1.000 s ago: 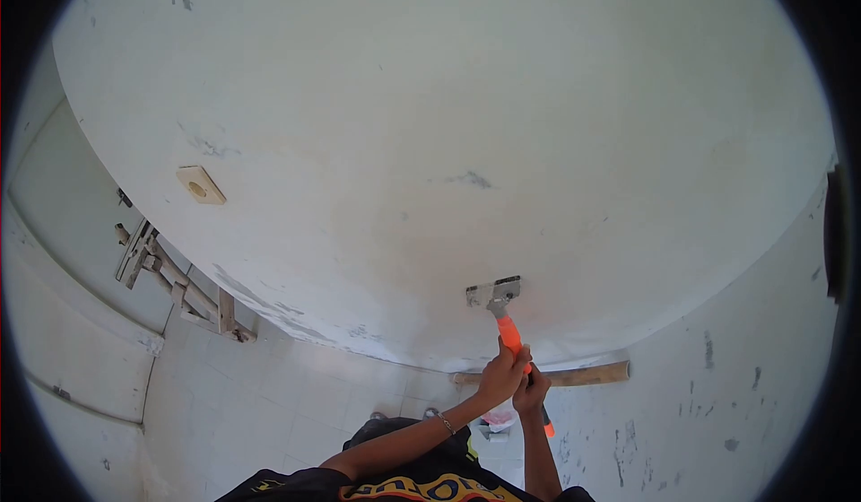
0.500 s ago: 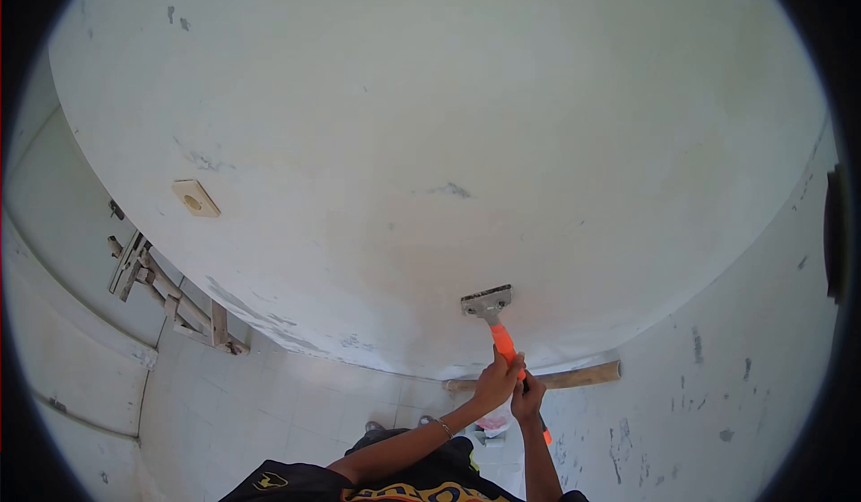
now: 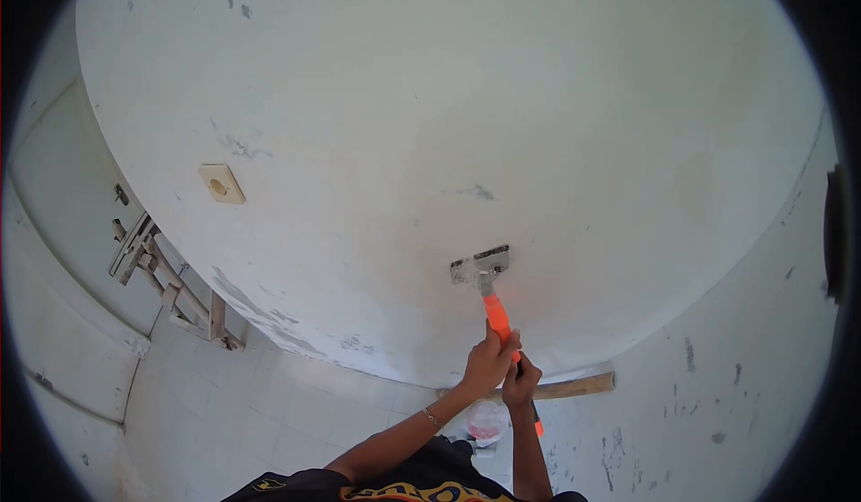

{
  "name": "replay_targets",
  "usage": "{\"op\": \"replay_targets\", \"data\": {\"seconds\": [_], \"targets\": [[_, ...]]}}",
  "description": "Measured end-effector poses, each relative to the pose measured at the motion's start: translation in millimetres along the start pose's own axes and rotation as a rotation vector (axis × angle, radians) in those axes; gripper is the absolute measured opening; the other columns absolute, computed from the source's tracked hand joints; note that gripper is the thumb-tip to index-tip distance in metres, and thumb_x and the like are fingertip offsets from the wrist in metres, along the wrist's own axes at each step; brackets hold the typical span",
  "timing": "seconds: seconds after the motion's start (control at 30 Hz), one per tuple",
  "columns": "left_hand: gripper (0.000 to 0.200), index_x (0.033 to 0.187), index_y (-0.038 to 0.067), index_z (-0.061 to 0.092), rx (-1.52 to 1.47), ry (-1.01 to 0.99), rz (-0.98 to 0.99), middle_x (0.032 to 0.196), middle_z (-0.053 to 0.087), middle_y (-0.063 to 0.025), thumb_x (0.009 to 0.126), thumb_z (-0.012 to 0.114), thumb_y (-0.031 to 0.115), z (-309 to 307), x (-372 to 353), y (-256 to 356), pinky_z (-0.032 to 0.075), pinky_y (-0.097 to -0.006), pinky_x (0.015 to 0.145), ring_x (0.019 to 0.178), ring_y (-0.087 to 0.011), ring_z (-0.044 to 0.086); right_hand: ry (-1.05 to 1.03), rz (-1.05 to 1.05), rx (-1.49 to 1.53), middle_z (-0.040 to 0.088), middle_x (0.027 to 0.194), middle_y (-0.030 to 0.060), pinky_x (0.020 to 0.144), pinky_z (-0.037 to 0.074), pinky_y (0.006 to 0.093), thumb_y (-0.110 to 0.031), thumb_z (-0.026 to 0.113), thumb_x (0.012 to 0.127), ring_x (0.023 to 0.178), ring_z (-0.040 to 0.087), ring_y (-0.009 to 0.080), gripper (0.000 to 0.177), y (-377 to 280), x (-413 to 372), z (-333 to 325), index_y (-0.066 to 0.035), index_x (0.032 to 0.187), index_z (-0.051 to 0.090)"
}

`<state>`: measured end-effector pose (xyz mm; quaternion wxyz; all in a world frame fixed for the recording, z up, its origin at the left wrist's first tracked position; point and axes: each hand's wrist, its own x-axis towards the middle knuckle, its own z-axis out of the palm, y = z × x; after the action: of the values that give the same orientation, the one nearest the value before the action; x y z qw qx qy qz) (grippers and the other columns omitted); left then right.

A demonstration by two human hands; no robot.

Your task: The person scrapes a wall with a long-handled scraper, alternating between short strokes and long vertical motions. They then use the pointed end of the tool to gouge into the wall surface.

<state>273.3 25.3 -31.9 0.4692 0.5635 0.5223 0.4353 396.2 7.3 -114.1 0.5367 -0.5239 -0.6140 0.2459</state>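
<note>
Against the white wall (image 3: 556, 143) rests a scraper (image 3: 496, 314) with a wide grey metal head and an orange handle. My left hand (image 3: 487, 363) is wrapped round the handle below the head. Lower down, my right hand (image 3: 520, 384) is closed round the dark part of the same handle, close beside the left. The handle's orange end shows past my right wrist. Grey patches mark the wall above the scraper head.
A beige socket (image 3: 221, 183) is on the wall at left. Beyond it stands a wooden frame (image 3: 184, 296) near a door (image 3: 81, 179). A wooden pole (image 3: 574, 385) lies at the wall's foot, with a pinkish plastic bag (image 3: 485, 421) near it.
The scraper head has moved up the wall and slightly left, and both hands have moved up with it. The view has shifted a little.
</note>
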Motion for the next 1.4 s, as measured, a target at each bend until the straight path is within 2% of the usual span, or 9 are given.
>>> {"op": "replay_targets", "data": {"seconds": [0.17,0.43,0.57,0.83,1.0,1.13,1.27,1.33,1.4], "targets": [[0.044,0.126,0.005,0.033,0.095,-0.008,-0.017,0.091,0.071,-0.0091,0.102,0.048,0.039,35.5,-2.9,-49.5,0.056,-0.0401,0.068,0.077,-0.0287,0.072,-0.034,0.015,-0.015,0.056,0.061,0.0093,0.053,0.041,0.0296,-0.038,0.055,0.097,0.058,0.049,0.0086,0.044,24.5,-20.9,-16.5,0.005,0.096,0.064],[0.042,0.124,0.005,0.034,-0.022,0.14,0.077,0.085,0.07,-0.0095,0.102,0.048,0.037,-11.9,-8.9,33.2,0.054,-0.0414,0.066,0.072,-0.0312,0.071,-0.006,-0.027,0.049,0.061,0.067,0.008,0.057,0.043,0.0272,-0.018,0.052,0.099,0.064,0.051,0.0068,0.03,-55.3,9.8,6.9,0.009,0.101,0.063],[0.041,0.122,0.005,0.035,-0.054,0.056,-0.008,0.083,0.069,-0.0093,0.102,0.047,0.039,13.3,-18.5,-7.0,0.054,-0.0411,0.07,0.077,-0.0313,0.071,-0.033,-0.03,0.003,0.061,0.07,0.0083,0.059,0.043,0.0281,-0.018,0.052,0.099,0.066,0.052,0.0084,0.031,4.4,-25.8,-11.5,0.01,0.102,0.064],[0.034,0.118,0.008,0.036,-0.219,0.052,0.025,0.084,0.067,-0.0088,0.103,0.048,0.036,-9.6,-14.1,26.6,0.054,-0.0383,0.07,0.078,-0.0249,0.07,0.023,-0.066,-0.053,0.064,0.074,0.0128,0.062,0.045,0.0292,-0.015,0.05,0.099,0.068,0.055,0.0105,0.029,-69.7,-8.4,1.3,0.009,0.11,0.063],[0.033,0.118,0.009,0.037,-0.175,0.077,-0.017,0.083,0.066,-0.0085,0.103,0.047,0.037,19.5,-14.4,-19.6,0.055,-0.0353,0.07,0.076,-0.0218,0.069,-0.049,-0.038,0.006,0.067,0.079,0.0123,0.067,0.048,0.0281,-0.013,0.05,0.099,0.075,0.058,0.0108,0.031,-18.0,-25.7,-4.6,0.01,0.116,0.062],[0.036,0.119,0.007,0.037,-0.111,0.138,0.012,0.081,0.067,-0.0098,0.103,0.048,0.038,-4.5,-21.0,34.6,0.055,-0.0374,0.068,0.074,-0.0259,0.07,0.012,-0.079,0.025,0.067,0.082,0.0131,0.068,0.048,0.028,-0.013,0.05,0.098,0.076,0.058,0.0103,0.032,-26.8,-9.8,-2.4,0.01,0.118,0.062],[0.055,0.129,0.002,0.033,-0.084,0.154,0.089,0.076,0.068,-0.0097,0.101,0.046,0.048,10.8,-6.1,-4.8,0.054,-0.0433,0.068,0.071,-0.0329,0.07,-0.046,-0.039,0.023,0.069,0.085,0.0176,0.068,0.049,0.0306,-0.01,0.05,0.097,0.075,0.059,0.0113,0.031,-26.3,-12.1,-0.3,0.008,0.118,0.062],[0.057,0.132,0.001,0.032,-0.071,0.15,0.064,0.076,0.068,-0.011,0.101,0.047,0.047,13.7,-9.2,-9.7,0.054,-0.0441,0.068,0.073,-0.0343,0.07,-0.046,0.035,-0.008,0.067,0.077,0.0102,0.065,0.046,0.0279,-0.017,0.051,0.101,0.074,0.057,0.0087,0.03,-15.8,-23.2,-2.1,0.01,0.099,0.064],[0.039,0.126,0.005,0.034,-0.04,0.144,0.047,0.082,0.066,-0.0098,0.103,0.048,0.033,5.8,-16.6,3.9,0.054,-0.0379,0.068,0.074,-0.0257,0.07,0.011,-0.141,0.044,0.068,0.08,0.0175,0.067,0.049,0.0325,-0.016,0.05,0.098,0.073,0.06,0.0118,0.032,-7.9,-13.8,11.1,0.007,0.117,0.062]]}}
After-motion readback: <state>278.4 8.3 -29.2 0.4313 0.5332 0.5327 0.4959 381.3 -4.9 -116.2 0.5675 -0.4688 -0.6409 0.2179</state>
